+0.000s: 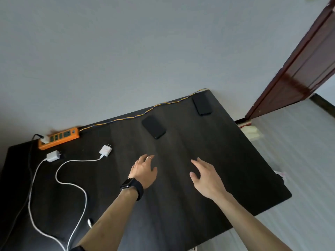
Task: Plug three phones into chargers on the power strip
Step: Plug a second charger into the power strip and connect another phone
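Observation:
An orange power strip (59, 139) lies at the back left of the dark table (181, 196), with one white charger (45, 139) plugged into its left end. Two more white chargers lie loose in front of it, one (53, 156) on the left and one (105, 150) further right, each with a white cable (59, 181) trailing toward me. A black phone (153, 127) lies face up at mid table and a second black phone (201, 103) near the far right corner. My left hand (144, 171) and my right hand (206, 175) hover over the table centre, both holding nothing, fingers spread.
A yellow and blue braided cord (145, 112) runs along the table's back edge from the strip. A black cable (30, 160) drops down the left side. A grey wall stands behind, a brown door frame (297, 69) at right, and pale objects (252, 133) on the floor.

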Tool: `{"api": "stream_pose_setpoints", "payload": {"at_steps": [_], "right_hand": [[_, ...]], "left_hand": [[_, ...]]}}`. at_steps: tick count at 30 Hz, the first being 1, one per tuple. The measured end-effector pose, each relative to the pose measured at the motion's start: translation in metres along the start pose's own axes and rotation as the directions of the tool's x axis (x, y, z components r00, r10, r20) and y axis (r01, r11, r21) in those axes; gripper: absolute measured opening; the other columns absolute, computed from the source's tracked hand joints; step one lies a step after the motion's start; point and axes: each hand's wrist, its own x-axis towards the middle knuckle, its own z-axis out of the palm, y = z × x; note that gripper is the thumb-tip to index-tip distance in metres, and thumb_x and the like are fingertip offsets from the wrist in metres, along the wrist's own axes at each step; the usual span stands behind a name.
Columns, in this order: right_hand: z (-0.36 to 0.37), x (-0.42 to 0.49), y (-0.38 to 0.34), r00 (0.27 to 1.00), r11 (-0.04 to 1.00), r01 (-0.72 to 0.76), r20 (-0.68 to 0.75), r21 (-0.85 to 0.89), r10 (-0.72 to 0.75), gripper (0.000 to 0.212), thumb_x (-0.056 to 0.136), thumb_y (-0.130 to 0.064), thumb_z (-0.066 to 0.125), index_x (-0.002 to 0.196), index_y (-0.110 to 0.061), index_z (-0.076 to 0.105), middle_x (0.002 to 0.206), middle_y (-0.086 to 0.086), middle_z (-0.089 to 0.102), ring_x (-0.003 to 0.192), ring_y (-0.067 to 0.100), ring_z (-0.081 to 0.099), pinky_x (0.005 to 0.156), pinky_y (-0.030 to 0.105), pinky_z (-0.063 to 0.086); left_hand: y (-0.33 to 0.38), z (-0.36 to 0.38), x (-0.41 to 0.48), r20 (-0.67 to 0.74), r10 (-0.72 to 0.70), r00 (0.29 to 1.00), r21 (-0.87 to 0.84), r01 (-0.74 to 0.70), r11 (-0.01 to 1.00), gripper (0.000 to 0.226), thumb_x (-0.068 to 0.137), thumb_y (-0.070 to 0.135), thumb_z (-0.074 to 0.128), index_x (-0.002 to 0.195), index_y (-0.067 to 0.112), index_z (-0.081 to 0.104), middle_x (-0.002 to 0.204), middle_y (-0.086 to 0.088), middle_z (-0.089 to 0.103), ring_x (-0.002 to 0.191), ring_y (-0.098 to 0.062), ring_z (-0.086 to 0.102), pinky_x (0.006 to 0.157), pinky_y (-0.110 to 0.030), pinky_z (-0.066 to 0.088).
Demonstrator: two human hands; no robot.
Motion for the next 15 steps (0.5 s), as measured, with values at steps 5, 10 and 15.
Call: {"api": "stream_pose_setpoints", "payload": {"at_steps": [5,10,15], "right_hand": [[0.01,0.058,0.027,0.993,0.985,-0.062,0.091,-0.16,0.077,0.06,0.1,-0.047,0.049,0.155,-0.032,0.03,0.167,0.0,0.02,0.153,0.023,0.018,0.118,0.041,0.033],[0.04,0.092,0.059,0.925,0.928,-0.13,0.294,-0.348,0.24,0.08,0.095,-0.065,0.042,0.154,-0.049,-0.009,0.166,-0.002,-0.023,0.153,0.037,-0.017,0.114,0.071,0.015],[0.061,0.091,0.082,0.912,0.917,-0.1,0.334,-0.385,0.239,0.084,0.092,-0.074,0.035,0.145,-0.055,-0.027,0.158,-0.007,-0.04,0.147,0.036,-0.033,0.108,0.08,0.014]], "left_hand": [[0.006,0.013,0.058,0.012,-0.068,0.998,-0.017,0.069,0.997,0.06,0.095,0.036,0.053,0.151,0.022,0.035,0.16,-0.007,0.024,0.143,-0.028,0.031,0.116,-0.039,0.03],[0.006,0.021,0.121,0.025,-0.169,0.985,-0.042,0.17,0.985,0.071,0.093,0.046,0.055,0.154,0.026,0.027,0.162,-0.014,0.015,0.145,-0.037,0.025,0.117,-0.045,0.029],[0.017,0.029,0.181,-0.013,-0.229,0.973,-0.088,0.227,0.97,0.082,0.087,0.057,0.06,0.155,0.033,0.021,0.162,-0.018,0.01,0.143,-0.042,0.025,0.117,-0.047,0.027]]}}
